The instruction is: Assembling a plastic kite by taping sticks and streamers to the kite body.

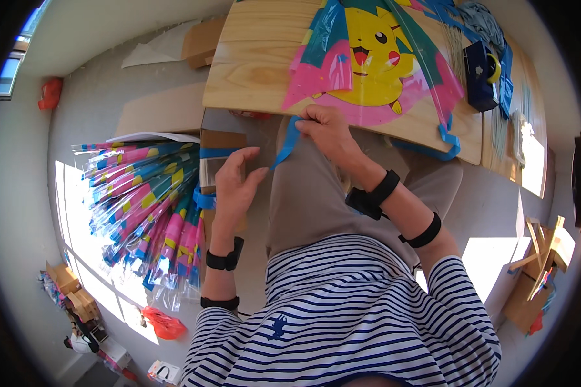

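My right hand [327, 132] pinches a short blue ribbon strip [286, 147] between thumb and fingers, just in front of the table edge. The strip hangs down to the left over my lap. Its lower end is close to the thumb of my left hand [234, 182], which is open with thumb and forefinger apart and seems to hold nothing. On the table lies a thin plastic sheet [368, 77], perhaps a kite, pink and green with a yellow cartoon animal. A blue ribbon [450, 143] dangles from its right corner over the edge.
The wooden table [252, 58] spans the front. At its right stand a dark blue box [479, 80] with a tape roll and several thin rods [455, 55]. Left of me, many plastic-wrapped colourful rolls [145, 200] fan out beside a cardboard box [223, 139]. A red bag [164, 322] lies on the floor.
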{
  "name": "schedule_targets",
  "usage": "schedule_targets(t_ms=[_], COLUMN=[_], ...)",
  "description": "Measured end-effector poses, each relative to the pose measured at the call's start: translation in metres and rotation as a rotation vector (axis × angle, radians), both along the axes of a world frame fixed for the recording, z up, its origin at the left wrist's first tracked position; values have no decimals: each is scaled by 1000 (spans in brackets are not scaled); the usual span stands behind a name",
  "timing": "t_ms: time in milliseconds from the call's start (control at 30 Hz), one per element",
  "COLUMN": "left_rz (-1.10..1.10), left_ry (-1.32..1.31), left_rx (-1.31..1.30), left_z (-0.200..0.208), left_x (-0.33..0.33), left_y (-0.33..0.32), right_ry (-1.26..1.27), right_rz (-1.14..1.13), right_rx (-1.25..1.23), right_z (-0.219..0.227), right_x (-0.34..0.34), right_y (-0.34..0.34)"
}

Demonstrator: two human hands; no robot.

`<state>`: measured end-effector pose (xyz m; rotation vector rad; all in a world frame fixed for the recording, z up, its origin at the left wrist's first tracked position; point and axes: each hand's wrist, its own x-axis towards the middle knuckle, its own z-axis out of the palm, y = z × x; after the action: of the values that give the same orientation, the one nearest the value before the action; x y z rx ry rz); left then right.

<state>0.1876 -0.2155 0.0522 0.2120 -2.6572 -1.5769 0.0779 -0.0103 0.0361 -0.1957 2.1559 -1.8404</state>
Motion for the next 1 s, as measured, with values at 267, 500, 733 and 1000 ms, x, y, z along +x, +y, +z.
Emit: schedule_targets(t_ms=[267, 500, 733, 1000], left_rz=[-221, -340, -375, -353], left_ry=[462, 467, 391, 328], left_rx=[-424, -619, -655, -662], left_z=[-15, -39, -45, -41], left_x=[-86, -89, -91, -91], left_y=[49, 53, 56, 61], right_ry=[99, 403, 411, 845], right_rz=[-37, -105, -133, -93], right_rx=[242, 572, 591, 756], right_z=[-15, -43, -45, -31], right_x=[-50, -66, -65, -54], right_y=[-2, -5, -4, 17])
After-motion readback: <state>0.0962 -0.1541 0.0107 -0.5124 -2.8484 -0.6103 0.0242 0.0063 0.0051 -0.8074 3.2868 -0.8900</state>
